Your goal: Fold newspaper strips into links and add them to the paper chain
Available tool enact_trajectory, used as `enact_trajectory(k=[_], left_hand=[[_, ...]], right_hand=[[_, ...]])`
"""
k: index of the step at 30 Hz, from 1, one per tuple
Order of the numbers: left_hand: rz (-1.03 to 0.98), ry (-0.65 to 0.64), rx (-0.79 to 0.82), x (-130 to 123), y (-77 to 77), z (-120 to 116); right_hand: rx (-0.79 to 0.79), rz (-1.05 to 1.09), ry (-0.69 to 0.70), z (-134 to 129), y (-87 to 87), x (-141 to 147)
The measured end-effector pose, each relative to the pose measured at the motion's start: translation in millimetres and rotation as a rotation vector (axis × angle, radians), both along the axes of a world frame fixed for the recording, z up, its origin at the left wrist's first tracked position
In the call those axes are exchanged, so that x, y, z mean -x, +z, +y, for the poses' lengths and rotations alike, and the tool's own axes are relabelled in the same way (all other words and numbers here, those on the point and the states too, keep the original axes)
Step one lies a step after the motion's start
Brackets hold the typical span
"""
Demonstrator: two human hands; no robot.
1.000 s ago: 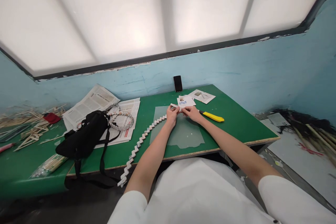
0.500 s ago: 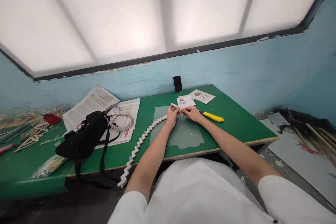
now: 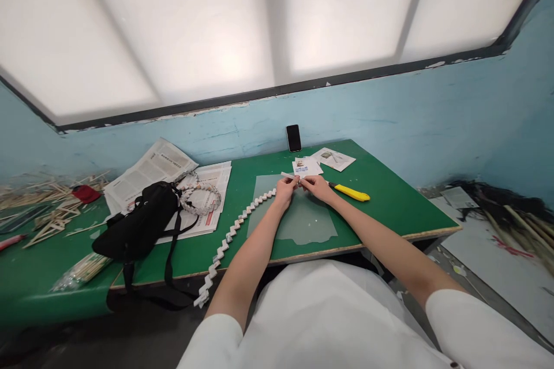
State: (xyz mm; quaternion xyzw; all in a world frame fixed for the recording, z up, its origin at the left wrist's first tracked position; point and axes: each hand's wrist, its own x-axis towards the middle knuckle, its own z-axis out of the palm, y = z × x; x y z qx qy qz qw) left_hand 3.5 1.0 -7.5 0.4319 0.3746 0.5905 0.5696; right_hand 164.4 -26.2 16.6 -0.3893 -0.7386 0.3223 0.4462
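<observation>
A zigzag chain of folded paper [image 3: 236, 227] runs from my hands down to the left, and its lower end hangs past the table's front edge. My left hand [image 3: 285, 191] is closed on the chain's upper end, where a pale strip sticks up beyond the fingers. Pinched against the same end, my right hand [image 3: 316, 187] meets the left over the translucent mat [image 3: 303, 225]. The fingers hide most of the paper between them. By the right wrist lies a yellow-handled tool [image 3: 352, 192], its head partly covered.
On the green table [image 3: 389, 213] are printed papers [image 3: 333, 158] and a phone [image 3: 293, 138] leaning on the wall. To the left lie a black bag [image 3: 142, 222], newspapers [image 3: 151, 170], a paper ring [image 3: 205, 199], bagged sticks [image 3: 82, 271] and loose wooden sticks [image 3: 56, 222].
The fingers of both hands have shifted slightly around the chain's end, and the pale strip shows less clearly. The rest of the chain lies almost as before.
</observation>
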Motion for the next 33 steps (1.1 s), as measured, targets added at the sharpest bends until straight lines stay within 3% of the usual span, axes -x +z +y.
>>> enact_trajectory(k=[14, 23, 29, 33], left_hand=[[-0.094, -0.067, 0.077, -2.1, 8.9, -6.6], [-0.152, -0.056, 0.119, -2.1, 14.7, -11.3], [-0.109, -0.161, 0.166, -2.8, 16.3, -15.0], [-0.100, -0.128, 0.151, -3.0, 15.3, -14.0]], right_hand=[[0.057, 0.094, 0.059, 5.1, -4.4, -0.4], [-0.020, 0.071, -0.002, 2.9, 0.3, -0.5], [-0.030, 0.088, -0.026, 3.0, -0.3, -0.4], [-0.011, 0.080, -0.015, 2.5, -1.6, 0.3]])
